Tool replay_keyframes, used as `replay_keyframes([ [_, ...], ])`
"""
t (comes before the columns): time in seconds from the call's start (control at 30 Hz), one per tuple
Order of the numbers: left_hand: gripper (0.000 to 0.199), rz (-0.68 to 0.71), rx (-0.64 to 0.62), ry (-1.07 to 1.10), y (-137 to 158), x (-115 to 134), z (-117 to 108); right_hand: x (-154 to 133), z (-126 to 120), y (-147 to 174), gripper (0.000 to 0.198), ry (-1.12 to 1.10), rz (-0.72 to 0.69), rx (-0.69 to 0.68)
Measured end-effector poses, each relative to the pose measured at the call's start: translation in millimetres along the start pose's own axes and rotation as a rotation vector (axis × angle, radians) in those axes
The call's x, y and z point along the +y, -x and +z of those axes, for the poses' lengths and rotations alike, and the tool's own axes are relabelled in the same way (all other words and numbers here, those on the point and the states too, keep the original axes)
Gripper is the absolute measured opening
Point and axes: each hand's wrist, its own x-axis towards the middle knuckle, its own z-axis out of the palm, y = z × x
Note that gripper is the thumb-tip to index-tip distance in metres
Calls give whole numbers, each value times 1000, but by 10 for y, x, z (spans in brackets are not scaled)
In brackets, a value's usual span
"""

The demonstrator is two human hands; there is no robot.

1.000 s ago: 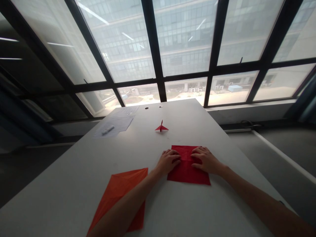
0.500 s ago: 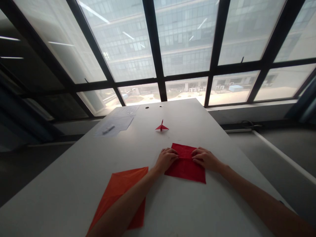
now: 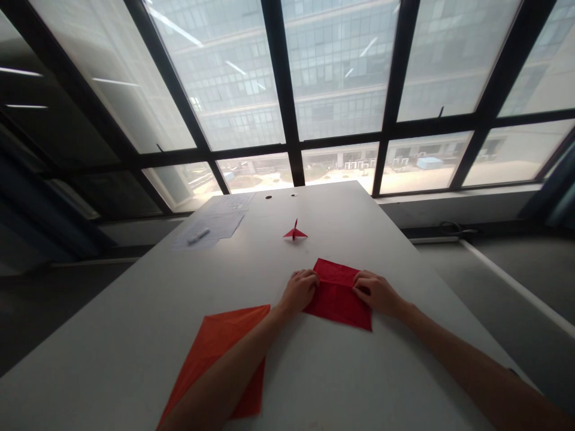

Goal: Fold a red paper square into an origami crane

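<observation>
A red sheet of paper [image 3: 339, 302] lies on the white table between my hands, with a crease running across it. My left hand [image 3: 302, 288] is closed on its left edge, fingertips curled at the crease. At the opposite edge, my right hand [image 3: 375, 292] pinches the paper near the same crease. Beyond them stands a folded red paper crane [image 3: 295, 232], its wings spread. Orange paper [image 3: 224, 335] lies at the near left, partly hidden under my left forearm.
White sheets of paper [image 3: 229, 221] lie at the table's far left, with a white marker-like item [image 3: 198, 236] on them. The white table [image 3: 350, 383] reaches toward large dark-framed windows. Small round holes [image 3: 268, 197] sit near its far end.
My fingers have drawn outward toward the red paper's side edges, and their grip looks more curled. The paper has shifted slightly. The crane and orange paper stay in place.
</observation>
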Motion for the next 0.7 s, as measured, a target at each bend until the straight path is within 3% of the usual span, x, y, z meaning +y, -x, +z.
replay_keyframes([
  [0.1,12,-20,14,-56,30,149,-9,-96,40,4,16,46,-7,-7],
  [0.23,33,-65,-22,-67,73,273,11,-219,48,5,14,72,-61,-50],
  [0.47,35,-27,-167,-41,95,240,-21,-204,38,-12,16,34,-79,-57],
  [0.7,31,-3,-202,-24,95,202,-40,-88,42,-13,27,124,-45,-99],
])
